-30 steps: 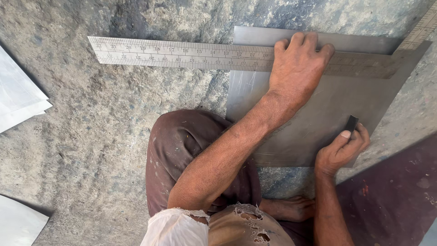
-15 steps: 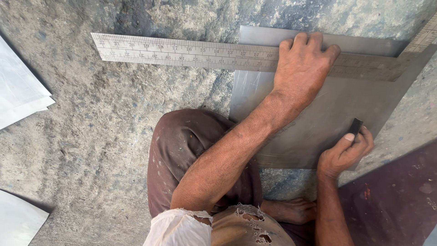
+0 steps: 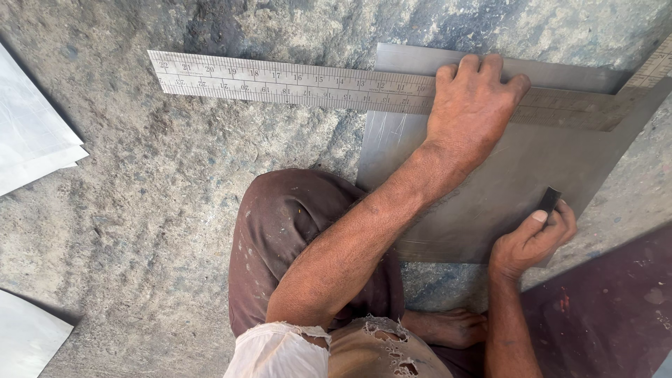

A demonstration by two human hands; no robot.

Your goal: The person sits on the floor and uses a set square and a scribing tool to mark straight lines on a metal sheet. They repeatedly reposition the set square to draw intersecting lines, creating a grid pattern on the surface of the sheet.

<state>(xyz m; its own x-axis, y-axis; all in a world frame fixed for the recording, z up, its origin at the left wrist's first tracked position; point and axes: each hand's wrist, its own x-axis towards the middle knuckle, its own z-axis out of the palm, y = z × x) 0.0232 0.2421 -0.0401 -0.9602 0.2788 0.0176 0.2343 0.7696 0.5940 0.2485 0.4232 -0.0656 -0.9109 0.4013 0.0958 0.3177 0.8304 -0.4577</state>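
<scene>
A rough grey concrete floor point(image 3: 175, 210) carries a grey metal sheet point(image 3: 490, 182), pale sheets point(image 3: 31, 133) at the left edge, and a dark red mat point(image 3: 602, 301).

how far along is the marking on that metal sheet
Set up: the metal sheet lies flat on the concrete floor and the steel square is laid across its top edge. In hand: the left hand presses the square down, while the right hand holds a small dark tool at the sheet's right edge. Left: only faint scratches show on the sheet; no clear finished line or cut is visible.
</scene>
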